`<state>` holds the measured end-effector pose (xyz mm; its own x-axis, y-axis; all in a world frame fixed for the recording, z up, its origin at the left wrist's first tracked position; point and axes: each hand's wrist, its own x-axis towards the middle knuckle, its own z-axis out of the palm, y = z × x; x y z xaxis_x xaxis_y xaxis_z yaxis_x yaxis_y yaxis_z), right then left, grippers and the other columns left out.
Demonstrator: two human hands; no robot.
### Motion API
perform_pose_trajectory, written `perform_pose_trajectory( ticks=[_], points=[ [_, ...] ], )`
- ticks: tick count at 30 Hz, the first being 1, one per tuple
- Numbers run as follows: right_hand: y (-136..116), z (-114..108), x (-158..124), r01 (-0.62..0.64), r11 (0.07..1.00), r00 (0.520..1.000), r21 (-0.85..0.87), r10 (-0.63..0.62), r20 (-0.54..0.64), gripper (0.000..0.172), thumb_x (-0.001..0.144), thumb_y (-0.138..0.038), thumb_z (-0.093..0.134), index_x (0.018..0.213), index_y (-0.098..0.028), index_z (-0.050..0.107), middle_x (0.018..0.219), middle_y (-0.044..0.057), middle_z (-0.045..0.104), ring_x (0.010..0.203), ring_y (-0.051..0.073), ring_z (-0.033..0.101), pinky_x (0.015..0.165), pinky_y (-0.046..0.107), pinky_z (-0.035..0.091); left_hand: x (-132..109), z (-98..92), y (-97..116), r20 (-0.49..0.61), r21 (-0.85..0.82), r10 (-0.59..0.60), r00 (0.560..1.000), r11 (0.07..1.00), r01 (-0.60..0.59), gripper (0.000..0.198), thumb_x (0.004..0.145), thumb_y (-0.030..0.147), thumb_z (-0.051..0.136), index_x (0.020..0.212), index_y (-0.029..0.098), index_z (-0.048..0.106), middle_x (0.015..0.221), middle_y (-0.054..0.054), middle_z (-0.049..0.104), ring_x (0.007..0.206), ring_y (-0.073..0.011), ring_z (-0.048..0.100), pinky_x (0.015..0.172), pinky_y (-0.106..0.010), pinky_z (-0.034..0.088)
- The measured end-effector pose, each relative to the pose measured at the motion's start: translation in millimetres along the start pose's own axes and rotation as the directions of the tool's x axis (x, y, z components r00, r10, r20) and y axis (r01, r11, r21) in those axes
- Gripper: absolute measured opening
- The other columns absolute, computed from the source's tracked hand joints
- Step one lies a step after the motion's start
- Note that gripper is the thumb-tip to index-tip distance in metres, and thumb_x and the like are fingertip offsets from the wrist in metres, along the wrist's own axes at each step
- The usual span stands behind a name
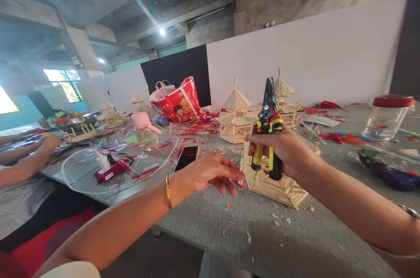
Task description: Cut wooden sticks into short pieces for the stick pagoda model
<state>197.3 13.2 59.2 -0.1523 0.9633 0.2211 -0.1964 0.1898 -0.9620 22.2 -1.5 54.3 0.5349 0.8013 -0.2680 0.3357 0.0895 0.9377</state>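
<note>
My left hand (213, 173) pinches the lower end of a thin wooden stick (243, 163) between thumb and fingertips. Wrapped in my right hand (293, 149) are wire cutters (269, 105) with yellow-and-black handles, their dark jaws pointing up. The thumb and finger of that hand also touch the top of the stick. Just behind and below both hands, a many-sided frame of wooden sticks (288, 198) rests on the table, partly covered by the cutters and my right hand.
Stick pavilion models (235, 109) stand behind. A phone (187, 158), a pink-topped bottle (146, 131), a magenta power strip (110, 172) and a looping white cable lie left. A red bag (179, 105) stands farther back, a red-lidded jar (387, 118) right. Another person's hand (51, 141) is far left.
</note>
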Motion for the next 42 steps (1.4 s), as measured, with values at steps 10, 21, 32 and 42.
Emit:
perform_pose_trajectory(
  ticks=[10, 21, 32, 42],
  points=[
    [1, 0, 0, -0.010, 1.000, 1.000, 0.029, 0.011, -0.027, 0.015, 0.058, -0.019, 0.064, 0.061, -0.013, 0.051, 0.050, 0.002, 0.053, 0.043, 0.015, 0.051, 0.033, 0.024, 0.040, 1, -0.2, -1, -0.001, 0.002, 0.000, 1.000, 1.000, 0.000, 0.022, 0.063, 0.030, 0.066, 0.072, 0.010, 0.064, 0.075, -0.006, 0.065, 0.050, -0.0088, 0.059, 0.039, -0.016, 0.036],
    [3, 0, 2, 0.020, 0.999, 0.999, 0.029, -0.020, -0.029, 0.013, 0.058, -0.019, 0.062, 0.062, -0.013, 0.051, 0.049, 0.002, 0.054, 0.042, 0.014, 0.050, 0.034, 0.022, 0.038, 1, 3.8, -2, -0.021, -0.016, 0.019, 1.000, 1.000, -0.019, 0.020, 0.063, 0.030, 0.067, 0.070, 0.011, 0.062, 0.072, -0.004, 0.065, 0.048, -0.0082, 0.058, 0.039, -0.018, 0.035],
    [1, 2, -1, -0.003, 1.000, 0.999, -0.027, 0.002, -0.044, 0.011, 0.061, -0.020, 0.058, 0.066, -0.013, 0.052, 0.052, 0.004, 0.055, 0.043, 0.014, 0.051, 0.037, 0.022, 0.039, 0, 0.3, -7, -0.074, 0.049, 0.070, 0.995, 0.997, -0.066, 0.023, 0.061, 0.032, 0.066, 0.071, 0.011, 0.065, 0.070, -0.005, 0.065, 0.048, -0.0087, 0.057, 0.040, -0.019, 0.035],
    [4, 11, -14, -0.142, 0.970, 0.985, -0.197, 0.158, 0.072, 0.024, 0.062, -0.032, 0.056, 0.078, -0.014, 0.055, 0.068, 0.008, 0.060, 0.061, 0.020, 0.057, 0.048, 0.026, 0.042, -23, -40.0, -31, -0.298, 0.029, 0.086, 0.950, 0.996, -0.081, 0.022, 0.062, 0.032, 0.066, 0.070, 0.012, 0.063, 0.071, -0.004, 0.065, 0.046, -0.0076, 0.057, 0.038, -0.018, 0.033]
  ],
)
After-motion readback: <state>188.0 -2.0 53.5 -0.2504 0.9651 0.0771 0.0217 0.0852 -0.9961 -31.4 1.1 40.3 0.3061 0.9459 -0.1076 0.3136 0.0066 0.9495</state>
